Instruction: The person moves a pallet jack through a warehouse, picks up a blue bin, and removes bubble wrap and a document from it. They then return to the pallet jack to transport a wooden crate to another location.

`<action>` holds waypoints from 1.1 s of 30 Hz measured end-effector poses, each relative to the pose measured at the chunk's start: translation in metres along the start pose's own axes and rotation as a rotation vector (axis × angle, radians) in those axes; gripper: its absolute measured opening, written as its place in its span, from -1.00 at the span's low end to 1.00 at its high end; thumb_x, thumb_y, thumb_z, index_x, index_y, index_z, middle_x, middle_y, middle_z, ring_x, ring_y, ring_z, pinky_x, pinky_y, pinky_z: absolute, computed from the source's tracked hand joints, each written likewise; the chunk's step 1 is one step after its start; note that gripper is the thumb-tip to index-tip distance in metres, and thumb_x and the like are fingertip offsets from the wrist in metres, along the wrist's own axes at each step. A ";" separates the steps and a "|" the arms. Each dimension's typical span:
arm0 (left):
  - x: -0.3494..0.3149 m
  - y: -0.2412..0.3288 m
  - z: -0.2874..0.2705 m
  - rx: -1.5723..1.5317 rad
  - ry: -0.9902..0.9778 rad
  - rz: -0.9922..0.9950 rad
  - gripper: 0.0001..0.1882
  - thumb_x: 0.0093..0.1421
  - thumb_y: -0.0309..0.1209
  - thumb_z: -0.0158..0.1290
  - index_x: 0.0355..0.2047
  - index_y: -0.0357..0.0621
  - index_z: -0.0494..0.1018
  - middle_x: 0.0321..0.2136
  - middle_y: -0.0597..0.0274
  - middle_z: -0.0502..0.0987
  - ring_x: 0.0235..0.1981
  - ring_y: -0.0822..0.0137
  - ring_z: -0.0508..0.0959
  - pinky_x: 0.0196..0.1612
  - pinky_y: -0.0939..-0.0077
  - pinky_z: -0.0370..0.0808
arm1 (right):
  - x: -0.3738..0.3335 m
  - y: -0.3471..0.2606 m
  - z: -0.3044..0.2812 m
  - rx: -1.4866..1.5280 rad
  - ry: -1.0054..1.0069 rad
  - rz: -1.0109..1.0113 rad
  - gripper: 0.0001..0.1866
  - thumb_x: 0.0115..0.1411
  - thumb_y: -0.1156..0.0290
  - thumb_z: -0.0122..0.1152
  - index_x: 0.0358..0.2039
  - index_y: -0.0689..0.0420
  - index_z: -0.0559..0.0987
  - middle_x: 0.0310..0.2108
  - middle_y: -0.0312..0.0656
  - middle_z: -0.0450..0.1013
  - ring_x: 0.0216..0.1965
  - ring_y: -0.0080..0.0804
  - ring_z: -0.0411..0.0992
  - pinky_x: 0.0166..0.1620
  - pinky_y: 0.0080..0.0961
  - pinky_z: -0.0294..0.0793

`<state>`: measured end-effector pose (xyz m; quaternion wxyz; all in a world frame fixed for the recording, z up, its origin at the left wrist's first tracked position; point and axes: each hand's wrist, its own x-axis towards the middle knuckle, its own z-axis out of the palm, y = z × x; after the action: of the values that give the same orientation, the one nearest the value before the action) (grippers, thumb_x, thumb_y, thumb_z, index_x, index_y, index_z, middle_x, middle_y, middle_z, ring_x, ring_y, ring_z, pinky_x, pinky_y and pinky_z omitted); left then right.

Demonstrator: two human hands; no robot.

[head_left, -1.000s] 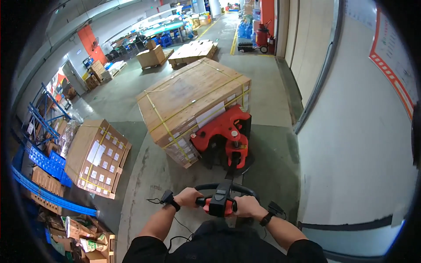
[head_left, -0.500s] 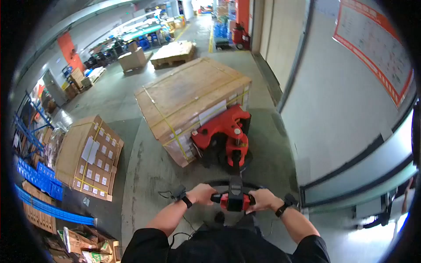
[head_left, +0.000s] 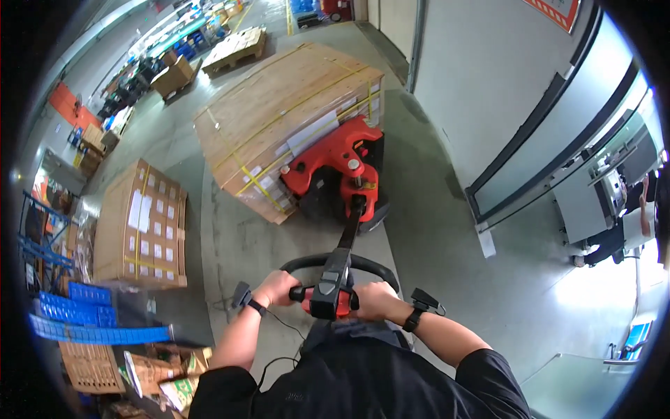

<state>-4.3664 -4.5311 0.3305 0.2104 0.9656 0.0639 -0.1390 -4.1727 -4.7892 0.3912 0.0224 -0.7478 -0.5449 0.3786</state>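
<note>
A red electric pallet jack stands in front of me, its black tiller leaning back toward my body. My left hand is wrapped round the left grip of its red and black control handle. My right hand is closed round the right grip. Ahead of the handle curves a black loop bar. Against the jack's far side sits a big carton load bound with yellow straps, white labels on its near face. The forks are hidden under this load.
Another strapped carton stack stands on a pallet at left, beside blue racking. Farther ahead lie a low pallet load and a carton. At right are a wall, a glass door and a person beyond.
My view has turned right and tipped down. The jack and its load now appear higher and farther left, with more of the glass door and room at right showing. Both hands keep their grip.
</note>
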 end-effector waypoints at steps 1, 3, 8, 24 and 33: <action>-0.012 0.005 0.008 0.027 -0.019 -0.002 -0.84 -0.16 -0.24 0.22 -0.53 0.05 0.57 -0.50 0.06 0.61 -0.37 -0.05 0.63 -0.30 0.08 0.57 | -0.006 -0.009 0.019 0.003 0.021 0.009 -0.11 -0.10 -0.48 0.32 -0.14 0.16 0.58 -0.25 0.06 0.61 -0.14 0.05 0.59 -0.08 -0.13 0.57; -0.042 0.016 0.025 0.036 -0.030 0.011 -0.86 -0.15 -0.27 0.21 -0.53 0.06 0.57 -0.49 0.06 0.61 -0.37 -0.07 0.63 -0.31 0.08 0.56 | -0.020 -0.024 0.054 0.014 0.041 0.026 -0.10 -0.11 -0.48 0.32 -0.14 0.17 0.59 -0.23 0.06 0.61 -0.13 0.04 0.59 -0.06 -0.14 0.57; -0.075 0.026 0.057 0.001 0.074 0.028 -0.89 -0.10 -0.32 0.23 -0.54 -0.02 0.58 -0.49 -0.02 0.59 -0.37 -0.12 0.61 -0.32 0.06 0.56 | -0.053 -0.050 0.087 -0.020 0.076 0.093 -0.18 -0.10 -0.42 0.37 -0.17 0.14 0.64 -0.26 0.03 0.63 -0.17 -0.02 0.62 -0.08 -0.16 0.60; -0.273 0.185 0.183 -0.059 -0.017 -0.008 -0.81 -0.14 -0.33 0.19 -0.44 0.03 0.61 -0.45 0.01 0.62 -0.30 -0.10 0.63 -0.23 0.01 0.58 | -0.234 -0.097 0.264 -0.025 0.081 -0.030 -0.18 -0.16 -0.46 0.38 -0.16 0.03 0.61 -0.42 -0.03 0.59 -0.28 0.01 0.59 -0.18 -0.13 0.56; -0.348 0.257 0.258 -0.057 0.145 -0.135 -0.80 -0.31 -0.40 0.23 -0.55 0.01 0.59 -0.52 0.05 0.61 -0.36 -0.06 0.63 -0.32 0.04 0.56 | -0.293 -0.108 0.329 -0.128 0.087 -0.172 -0.14 -0.27 -0.44 0.46 -0.24 0.11 0.61 -0.39 -0.02 0.62 -0.28 -0.03 0.62 -0.19 -0.16 0.59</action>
<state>-4.7142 -4.8959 0.3078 0.2225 0.9603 0.1478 -0.0810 -4.4883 -5.1139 0.3639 0.0306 -0.7137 -0.6288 0.3070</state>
